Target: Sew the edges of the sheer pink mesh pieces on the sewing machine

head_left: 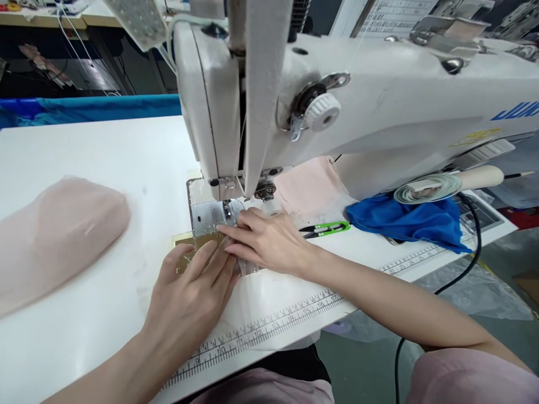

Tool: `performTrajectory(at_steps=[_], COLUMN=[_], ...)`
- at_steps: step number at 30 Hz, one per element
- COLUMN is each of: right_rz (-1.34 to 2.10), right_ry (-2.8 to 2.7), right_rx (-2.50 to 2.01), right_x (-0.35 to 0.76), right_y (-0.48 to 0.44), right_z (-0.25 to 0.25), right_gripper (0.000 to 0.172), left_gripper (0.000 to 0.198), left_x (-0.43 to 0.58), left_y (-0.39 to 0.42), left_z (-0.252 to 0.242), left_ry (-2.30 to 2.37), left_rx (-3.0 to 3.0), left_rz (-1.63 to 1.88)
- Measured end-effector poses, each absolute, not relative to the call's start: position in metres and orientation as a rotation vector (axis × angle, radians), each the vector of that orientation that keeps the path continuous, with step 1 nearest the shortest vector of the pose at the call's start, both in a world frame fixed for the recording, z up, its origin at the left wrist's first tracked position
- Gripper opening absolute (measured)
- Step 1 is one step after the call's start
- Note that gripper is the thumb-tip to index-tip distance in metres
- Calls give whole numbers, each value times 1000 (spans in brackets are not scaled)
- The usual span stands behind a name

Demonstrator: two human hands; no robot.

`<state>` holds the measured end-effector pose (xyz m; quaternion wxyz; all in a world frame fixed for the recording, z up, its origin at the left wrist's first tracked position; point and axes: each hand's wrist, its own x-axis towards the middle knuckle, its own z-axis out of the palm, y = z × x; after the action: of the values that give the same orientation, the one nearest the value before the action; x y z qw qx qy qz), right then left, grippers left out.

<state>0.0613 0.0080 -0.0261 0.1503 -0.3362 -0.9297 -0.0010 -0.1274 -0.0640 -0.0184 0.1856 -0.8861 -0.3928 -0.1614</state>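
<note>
Both hands meet at the front of the white sewing machine, just before its metal needle plate. My left hand is palm down with bent fingers, their tips drawn in against the right fingertips. From the other side, my right hand presses its thumb and fingers together there. What the fingertips pinch is hidden; a bit of sheer, see-through material shows below them. Close to the right wrist lie green thread snips.
Sheer pink fabric pieces lie on the left of the white table. Folded pink fabric sits behind the needle. At right are a blue cloth and a coil of pale elastic. A printed ruler follows the front edge.
</note>
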Motion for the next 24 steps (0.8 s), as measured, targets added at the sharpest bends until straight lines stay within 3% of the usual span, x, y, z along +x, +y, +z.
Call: performTrajectory(at_steps=[7, 11, 16, 24], right_rz=[-404, -278, -314, -348], right_ry=[-2489, -2555, -2649, -2622], right_rx=[-1365, -985, -968, -1041], right_x=[78, 70, 62, 64], right_y=[8, -3, -14, -9], right_z=[-5, -8, -22, -24], right_gripper=[44, 25, 33, 28], left_gripper=[24, 21, 22, 33], left_x=[-131, -134, -133, -132], left_y=[-54, -44, -44, -43], left_z=[-20, -23, -21, -24], left_ry=[-1164, -1189, -1196, -1231], left_rx=[-2519, -2527, -2521, -2493], left_rz=[-503, -533, -504, -465])
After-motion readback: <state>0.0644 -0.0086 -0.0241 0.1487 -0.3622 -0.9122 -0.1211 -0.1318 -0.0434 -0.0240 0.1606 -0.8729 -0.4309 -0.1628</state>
